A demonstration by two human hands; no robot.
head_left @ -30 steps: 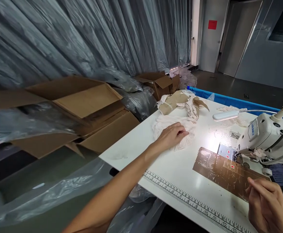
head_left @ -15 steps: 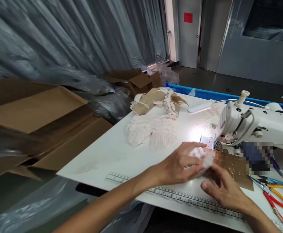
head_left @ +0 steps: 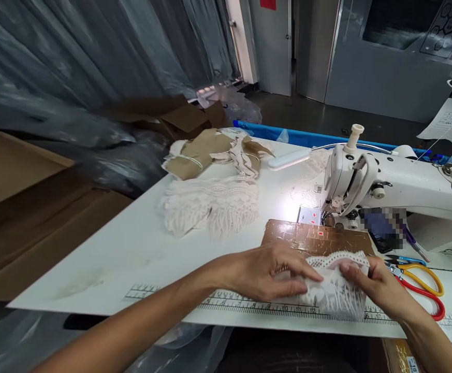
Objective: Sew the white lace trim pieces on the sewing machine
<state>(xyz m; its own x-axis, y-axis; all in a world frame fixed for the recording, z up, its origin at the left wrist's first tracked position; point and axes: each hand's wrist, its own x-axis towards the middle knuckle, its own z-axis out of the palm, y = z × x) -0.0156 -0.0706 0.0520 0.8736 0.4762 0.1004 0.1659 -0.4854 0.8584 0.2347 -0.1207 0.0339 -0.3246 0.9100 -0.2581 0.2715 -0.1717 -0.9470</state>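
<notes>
Both hands hold a small piece of white fringed lace (head_left: 332,290) over the ruler printed along the table's near edge. My left hand (head_left: 266,270) pinches the lace's left end, fingers curled over it. My right hand (head_left: 377,285) grips its right end, with the thumb on top. The lace lies just in front of a brown taped plate (head_left: 315,238) beside the white sewing machine (head_left: 396,186).
A pile of white lace pieces (head_left: 210,207) lies mid-table, with brown paper bundles (head_left: 206,153) behind it. Red and yellow scissors (head_left: 420,282) rest right of my hands. A white lamp (head_left: 288,159) lights the needle area. Cardboard boxes (head_left: 27,207) and plastic sheeting stand left of the white table (head_left: 132,248).
My left hand left the lace pile and carried one piece toward the near edge. Both hands now hold it spread on the ruler. The camera view has swung to the right.
</notes>
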